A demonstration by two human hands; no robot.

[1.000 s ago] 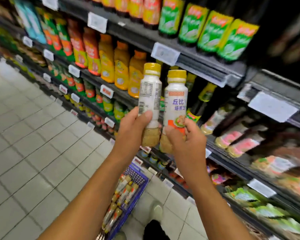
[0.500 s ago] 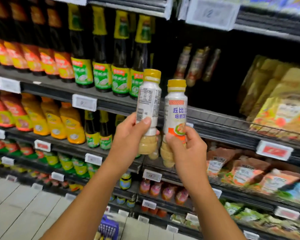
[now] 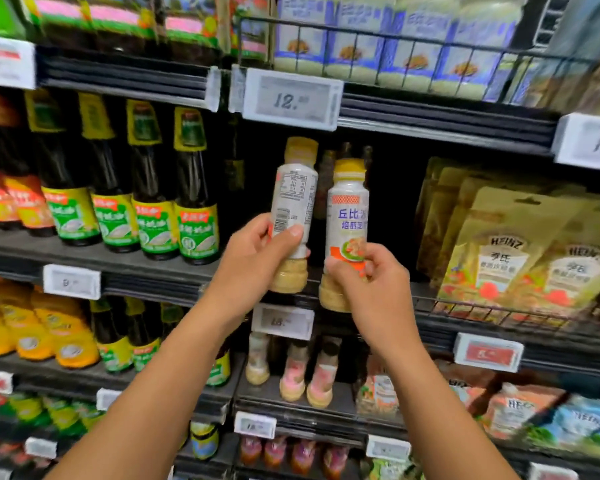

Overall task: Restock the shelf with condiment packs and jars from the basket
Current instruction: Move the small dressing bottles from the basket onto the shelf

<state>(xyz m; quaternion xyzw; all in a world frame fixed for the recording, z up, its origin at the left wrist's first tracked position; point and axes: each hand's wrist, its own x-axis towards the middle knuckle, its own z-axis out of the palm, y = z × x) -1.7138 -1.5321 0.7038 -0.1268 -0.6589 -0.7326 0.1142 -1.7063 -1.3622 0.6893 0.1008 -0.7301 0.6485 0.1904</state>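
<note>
Two bottles point(image 3: 293, 202) held upright, left hand point(image 3: 257, 261) and right hand point(image 3: 374, 289) gripping one each; next: seat in seemingly vacant shelf point(image 3: 146, 268) gap.

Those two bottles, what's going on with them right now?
A person at a store shelf holds two yellow-capped bottles upright: the left hand grips the left bottle, the right hand the right bottle. Both are raised before a dark gap between the sauce bottles and the gold pouches, not yet on the shelf.
</note>
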